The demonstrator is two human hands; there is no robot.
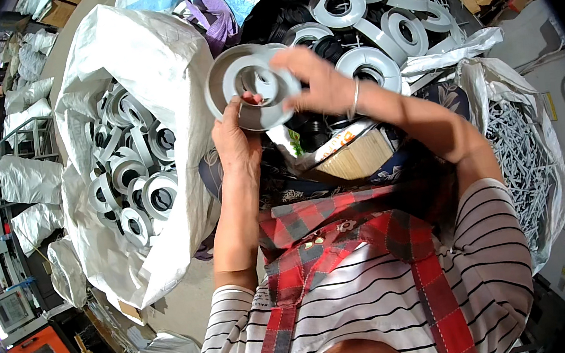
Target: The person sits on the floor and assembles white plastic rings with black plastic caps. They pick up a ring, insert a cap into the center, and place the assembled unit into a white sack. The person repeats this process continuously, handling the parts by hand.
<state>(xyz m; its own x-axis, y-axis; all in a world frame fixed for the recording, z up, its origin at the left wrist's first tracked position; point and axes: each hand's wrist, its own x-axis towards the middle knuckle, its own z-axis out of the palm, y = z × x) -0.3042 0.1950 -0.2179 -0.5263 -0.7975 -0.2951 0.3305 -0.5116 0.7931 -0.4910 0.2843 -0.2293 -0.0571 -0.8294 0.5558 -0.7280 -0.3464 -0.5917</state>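
Two hands meet just above the centre of the frame in the head view, and we see them share one grey plastic ring [253, 86]. The left hand [235, 142] comes up from below, its grip closed on the ring's lower edge with the thumb near the inner hole. The right hand [317, 82] reaches in from the right, a thin bracelet [355, 98] on its wrist, and its grip pinches the ring's right rim, fingers spread over the face. The ring is tilted toward us, a wide flat disc with a raised inner collar, held in the air and clear of everything beneath it.

At the left of the frame we see a big white woven sack [138, 67] standing open, filled with many similar grey rings [137, 186]. At the upper right more grey rings [370, 62] lie loosely on a dark heap. At the right edge a second white sack [537, 147] holds thin grey plastic scraps. Below the hands, in the middle, a small box [356, 154] is partly hidden by the right forearm. A red checked apron [345, 239] over a striped shirt fills the lower middle of the frame.
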